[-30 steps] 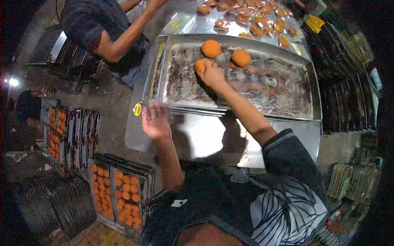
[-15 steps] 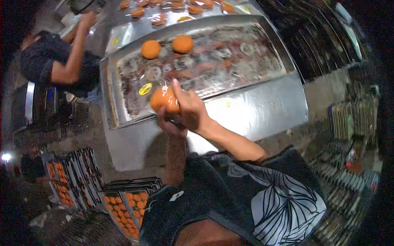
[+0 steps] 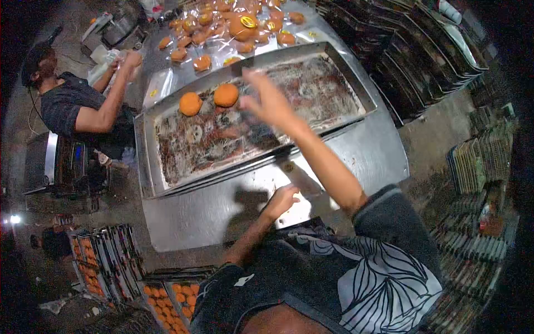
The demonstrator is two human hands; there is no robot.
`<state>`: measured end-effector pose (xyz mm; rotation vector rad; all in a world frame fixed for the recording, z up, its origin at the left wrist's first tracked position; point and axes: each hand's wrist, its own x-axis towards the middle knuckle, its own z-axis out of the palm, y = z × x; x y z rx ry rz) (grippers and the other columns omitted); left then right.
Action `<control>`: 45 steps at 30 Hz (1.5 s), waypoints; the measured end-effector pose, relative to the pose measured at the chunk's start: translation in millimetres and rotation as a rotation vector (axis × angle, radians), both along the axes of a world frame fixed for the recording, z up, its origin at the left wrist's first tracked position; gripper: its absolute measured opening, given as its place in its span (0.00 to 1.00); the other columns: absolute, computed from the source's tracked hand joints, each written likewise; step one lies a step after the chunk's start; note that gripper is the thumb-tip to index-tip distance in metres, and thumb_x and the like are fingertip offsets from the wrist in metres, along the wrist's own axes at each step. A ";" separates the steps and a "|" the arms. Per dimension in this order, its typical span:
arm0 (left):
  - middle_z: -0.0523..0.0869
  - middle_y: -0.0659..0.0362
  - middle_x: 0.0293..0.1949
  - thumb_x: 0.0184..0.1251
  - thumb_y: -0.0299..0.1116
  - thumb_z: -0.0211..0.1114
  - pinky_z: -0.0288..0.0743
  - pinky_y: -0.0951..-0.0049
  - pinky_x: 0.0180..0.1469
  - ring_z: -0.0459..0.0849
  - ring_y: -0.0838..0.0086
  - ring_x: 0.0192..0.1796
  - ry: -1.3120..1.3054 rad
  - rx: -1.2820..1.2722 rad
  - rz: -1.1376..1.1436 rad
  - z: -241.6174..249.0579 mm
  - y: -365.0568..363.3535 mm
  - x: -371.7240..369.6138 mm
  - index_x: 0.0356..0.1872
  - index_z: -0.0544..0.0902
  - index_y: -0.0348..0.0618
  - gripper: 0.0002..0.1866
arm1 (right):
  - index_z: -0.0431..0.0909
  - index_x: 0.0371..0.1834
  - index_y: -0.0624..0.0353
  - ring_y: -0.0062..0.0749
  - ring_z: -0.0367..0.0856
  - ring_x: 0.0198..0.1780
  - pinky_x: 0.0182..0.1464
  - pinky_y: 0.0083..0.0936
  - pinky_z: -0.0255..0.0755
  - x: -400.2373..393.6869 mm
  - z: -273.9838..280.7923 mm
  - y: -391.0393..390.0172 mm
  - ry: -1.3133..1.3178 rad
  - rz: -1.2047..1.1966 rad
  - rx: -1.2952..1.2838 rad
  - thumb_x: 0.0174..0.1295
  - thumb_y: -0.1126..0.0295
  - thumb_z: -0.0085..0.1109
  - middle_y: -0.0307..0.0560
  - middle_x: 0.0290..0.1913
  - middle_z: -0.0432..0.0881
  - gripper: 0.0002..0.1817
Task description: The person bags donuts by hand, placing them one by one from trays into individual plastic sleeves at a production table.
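My right hand point(image 3: 270, 104) reaches over the dark metal baking tray point(image 3: 361, 111), fingers spread and somewhat blurred, holding nothing. To its left, two round orange-brown buns point(image 3: 225, 96) sit unwrapped in the tray. Beyond the tray's far rim, a plastic-wrapped bun point(image 3: 243, 26) with a yellow sticker appears larger than the wrapped buns point(image 3: 203, 62) around and behind it. My left hand point(image 3: 282, 201) is low over the near part of the metal table point(image 3: 367, 158), its fingers curled together beside a bright patch; what they hold, if anything, is hidden.
At the left, a co-worker point(image 3: 78, 106) has both hands near clear plastic. Racked trays of buns point(image 3: 167, 303) stand at lower left. Stacked dark trays point(image 3: 423, 61) fill the upper right, with more trays point(image 3: 473, 245) at right.
My hands have parted from the wrapped bun they both gripped. The right went forward over the tray, the left drew back to the table's near side. A stickered wrapped bun now shows over the far pile.
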<state>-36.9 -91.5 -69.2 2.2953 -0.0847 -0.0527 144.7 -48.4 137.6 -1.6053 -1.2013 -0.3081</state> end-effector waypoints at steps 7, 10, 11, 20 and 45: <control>0.79 0.50 0.27 0.59 0.31 0.53 0.70 0.71 0.38 0.77 0.68 0.32 0.148 -0.436 0.159 -13.9 28.2 6.1 0.30 0.77 0.33 0.10 | 0.76 0.33 0.64 0.17 0.70 0.28 0.31 0.20 0.68 -120.3 -167.2 -196.6 0.847 0.403 -0.634 0.52 0.69 0.58 0.39 0.25 0.76 0.10; 0.81 0.54 0.28 0.58 0.32 0.54 0.70 0.74 0.36 0.77 0.76 0.31 0.251 -0.890 0.225 -3.7 8.2 14.3 0.31 0.77 0.35 0.10 | 0.75 0.35 0.60 0.21 0.68 0.22 0.25 0.23 0.65 -112.0 -154.2 -188.0 0.840 0.125 -0.612 0.54 0.62 0.57 0.42 0.19 0.74 0.13; 0.81 0.56 0.28 0.58 0.33 0.55 0.71 0.76 0.36 0.77 0.79 0.31 0.281 -0.895 0.270 -1.7 5.6 16.9 0.31 0.78 0.35 0.10 | 0.74 0.33 0.62 0.25 0.69 0.19 0.24 0.25 0.65 -109.9 -152.4 -187.9 0.843 0.058 -0.577 0.54 0.62 0.56 0.45 0.17 0.74 0.13; 0.79 0.56 0.26 0.48 0.28 0.63 0.70 0.73 0.37 0.77 0.72 0.31 -0.171 -0.442 0.498 76.6 0.9 11.3 0.28 0.81 0.39 0.06 | 0.67 0.41 0.62 0.36 0.71 0.14 0.18 0.30 0.66 -114.0 -108.9 -163.6 1.169 -0.136 -0.670 0.59 0.65 0.45 0.47 0.14 0.73 0.12; 0.78 0.55 0.42 0.64 0.38 0.48 0.64 0.49 0.54 0.74 0.59 0.51 -1.316 -1.681 1.417 95.6 231.0 -173.2 0.48 0.70 0.45 0.14 | 0.69 0.52 0.54 0.51 0.71 0.46 0.49 0.40 0.64 -88.7 -76.9 131.5 -0.001 0.051 -0.432 0.47 0.69 0.57 0.59 0.43 0.74 0.24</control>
